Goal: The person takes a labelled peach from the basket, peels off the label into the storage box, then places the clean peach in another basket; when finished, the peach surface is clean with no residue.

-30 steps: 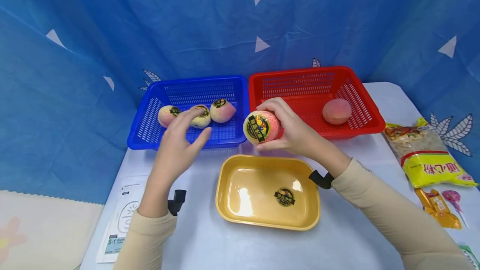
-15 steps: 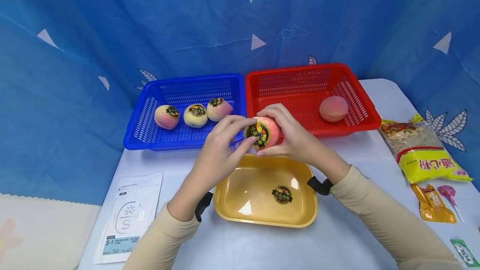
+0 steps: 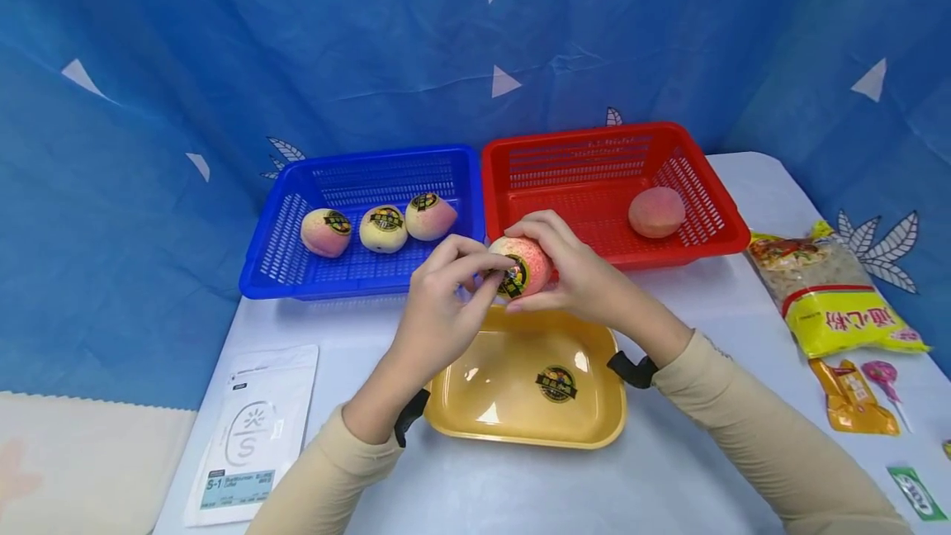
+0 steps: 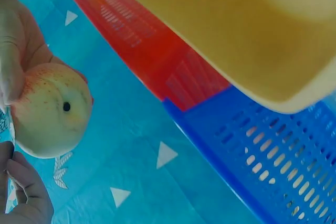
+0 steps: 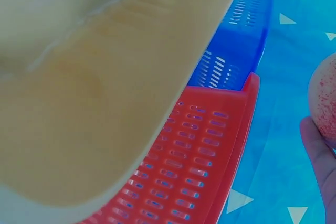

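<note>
My right hand point(image 3: 575, 271) grips a pink and cream peach point(image 3: 537, 264) above the yellow tray point(image 3: 475, 411). A round black sticker point(image 3: 514, 281) is on the peach's left side, and my left hand point(image 3: 442, 295) pinches its edge between thumb and forefinger. In the left wrist view, the sticker's rim point(image 4: 11, 125) stands out from the peach point(image 4: 52, 111) at those fingertips. The right wrist view catches only part of the peach point(image 5: 325, 98) at its edge. A similar black sticker point(image 3: 556, 384) lies in the tray.
Three stickered peaches point(image 3: 383, 229) sit in the blue basket point(image 3: 286, 275). Beside it, the red basket point(image 3: 565, 209) holds one peach point(image 3: 657, 212) showing no sticker. A white pouch point(image 3: 253, 436) lies left; a yellow food bag point(image 3: 835, 295), orange packet point(image 3: 852, 397), lollipop point(image 3: 880, 371) and green packet point(image 3: 917, 493) lie right.
My left hand has come right from over the blue basket to the held peach, and its fingers have closed on the sticker's edge. The right hand keeps the peach nearly in place.
</note>
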Demonstrator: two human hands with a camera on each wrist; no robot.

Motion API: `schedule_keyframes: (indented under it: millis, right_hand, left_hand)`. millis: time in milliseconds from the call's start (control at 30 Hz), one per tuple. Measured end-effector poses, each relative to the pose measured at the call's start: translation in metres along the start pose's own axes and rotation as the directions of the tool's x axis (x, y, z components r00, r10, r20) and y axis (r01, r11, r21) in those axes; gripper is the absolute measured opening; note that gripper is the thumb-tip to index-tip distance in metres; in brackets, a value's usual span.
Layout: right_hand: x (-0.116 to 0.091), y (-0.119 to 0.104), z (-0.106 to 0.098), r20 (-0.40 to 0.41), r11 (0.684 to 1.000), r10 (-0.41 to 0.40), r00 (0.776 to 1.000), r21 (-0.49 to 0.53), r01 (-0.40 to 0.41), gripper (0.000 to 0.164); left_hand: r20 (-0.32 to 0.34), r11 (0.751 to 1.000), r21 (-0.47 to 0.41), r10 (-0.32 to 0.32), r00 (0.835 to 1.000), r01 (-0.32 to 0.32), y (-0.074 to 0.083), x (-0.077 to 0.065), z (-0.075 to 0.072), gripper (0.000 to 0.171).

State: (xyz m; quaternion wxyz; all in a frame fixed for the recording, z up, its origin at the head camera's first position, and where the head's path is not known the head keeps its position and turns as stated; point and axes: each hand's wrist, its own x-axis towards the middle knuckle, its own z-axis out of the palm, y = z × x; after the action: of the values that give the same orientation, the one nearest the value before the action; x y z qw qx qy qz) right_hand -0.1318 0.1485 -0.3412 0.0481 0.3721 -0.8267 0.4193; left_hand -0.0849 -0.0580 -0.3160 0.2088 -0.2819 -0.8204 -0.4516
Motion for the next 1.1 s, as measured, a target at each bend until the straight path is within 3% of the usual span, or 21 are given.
schedule_keyframes:
  millis: [100,167,233,367,467,567,733,900,1033,1100]
  right_hand:
    - [-0.003,0.001,-0.002,-0.004,0.999,0.025,1.000,-0.024,-0.025,0.079]
    - [-0.006,0.003,-0.004,-0.015,0.998,0.045,0.999,-0.034,-0.045,0.078]
    - [-0.010,0.005,-0.008,-0.031,0.997,0.074,0.997,-0.036,-0.075,0.078]
    - [-0.021,0.011,-0.016,-0.081,0.990,0.139,0.987,-0.022,-0.141,0.079]
    - [-0.029,0.015,-0.021,-0.123,0.985,0.170,0.978,-0.013,-0.173,0.081]
    - [-0.035,0.019,-0.026,-0.150,0.980,0.197,0.969,0.002,-0.198,0.082]
    - [-0.041,0.020,-0.029,-0.162,0.969,0.243,0.956,0.002,-0.246,0.081]
    - [-0.046,0.024,-0.029,-0.165,0.966,0.254,0.953,-0.007,-0.258,0.080]
    - [-0.049,0.028,-0.028,-0.171,0.965,0.260,0.950,-0.001,-0.264,0.080]
    - [-0.050,0.029,-0.028,-0.173,0.964,0.261,0.950,0.001,-0.265,0.080]
  left_hand:
    - [-0.009,0.997,-0.067,-0.044,0.999,0.043,0.002,-0.003,0.000,0.013]
    - [0.017,0.983,-0.141,-0.113,0.993,0.114,0.003,-0.006,-0.002,0.013]
    - [0.069,0.955,-0.210,-0.198,0.978,0.208,0.003,-0.010,-0.004,0.013]
    - [0.223,0.887,-0.223,-0.357,0.907,0.404,-0.003,-0.021,-0.005,0.014]
    - [0.343,0.863,-0.154,-0.409,0.846,0.480,-0.014,-0.033,0.004,0.015]
    - [0.434,0.868,-0.093,-0.406,0.804,0.488,-0.022,-0.045,0.018,0.017]
    - [0.523,0.898,-0.024,-0.363,0.771,0.439,-0.026,-0.056,0.041,0.016]
    - [0.576,0.907,0.020,-0.355,0.737,0.421,-0.030,-0.060,0.059,0.017]
    - [0.624,0.908,0.063,-0.360,0.694,0.415,-0.035,-0.061,0.069,0.020]
    - [0.647,0.919,0.103,-0.352,0.676,0.380,-0.037,-0.062,0.073,0.020]
